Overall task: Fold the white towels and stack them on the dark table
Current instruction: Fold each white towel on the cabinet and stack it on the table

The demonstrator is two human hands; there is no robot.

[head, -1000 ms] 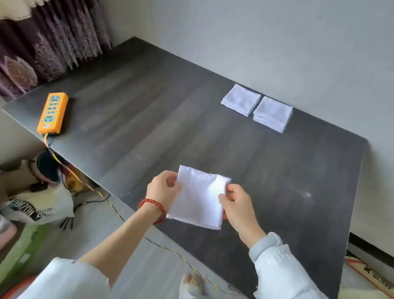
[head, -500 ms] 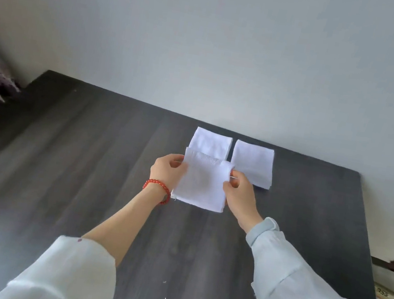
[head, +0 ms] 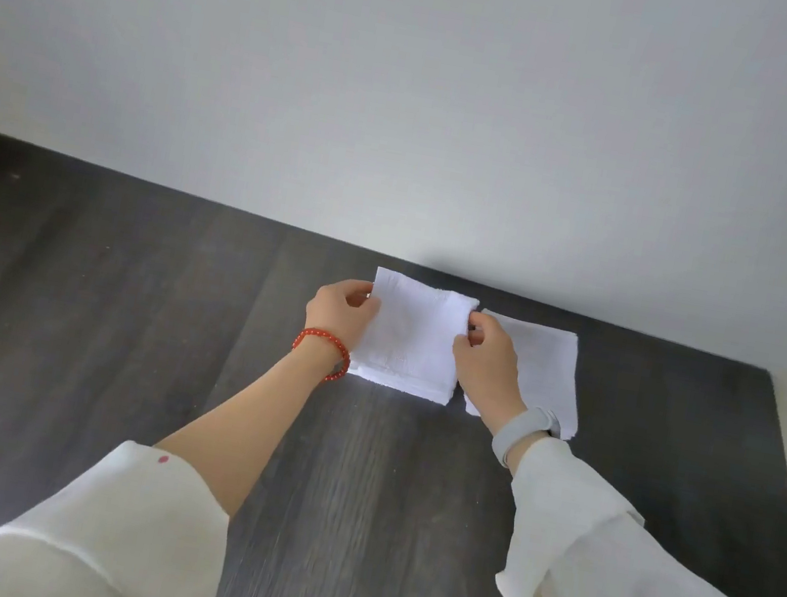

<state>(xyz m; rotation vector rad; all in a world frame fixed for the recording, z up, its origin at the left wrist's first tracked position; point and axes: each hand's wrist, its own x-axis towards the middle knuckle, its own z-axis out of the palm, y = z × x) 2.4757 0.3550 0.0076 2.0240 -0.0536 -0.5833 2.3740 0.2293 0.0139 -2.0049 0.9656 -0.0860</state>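
Nearest the camera, two loose cream sleeves [head: 123, 529] are seen reaching forward over the dark table [head: 64, 321], whose wood grain runs away toward the wall. A red bead bracelet [head: 322, 351] is worn on the left wrist and a pale grey wristband [head: 522, 432] on the right. Further out, the left hand [head: 339, 312] is curled at the left edge of a folded white towel [head: 413, 338], with the thumb laid on top near the upper corner and the fingers tucked at the side. The right hand [head: 483, 355] pinches the towel's right edge between thumb and bent fingers. The towel is thus gripped at both sides, the hands kept apart by its width. It is square, flat and fairly smooth, and appears to lie on a low stack of similar towels, whose layered edges show along its near side; whether it rests fully on them or is held just above cannot be told. Just beside it to the right, a second stack of folded white towels [head: 546, 370] lies on the table, partly hidden behind the right hand. Both stacks sit close to the table's far edge, below the plain pale wall [head: 415, 93].
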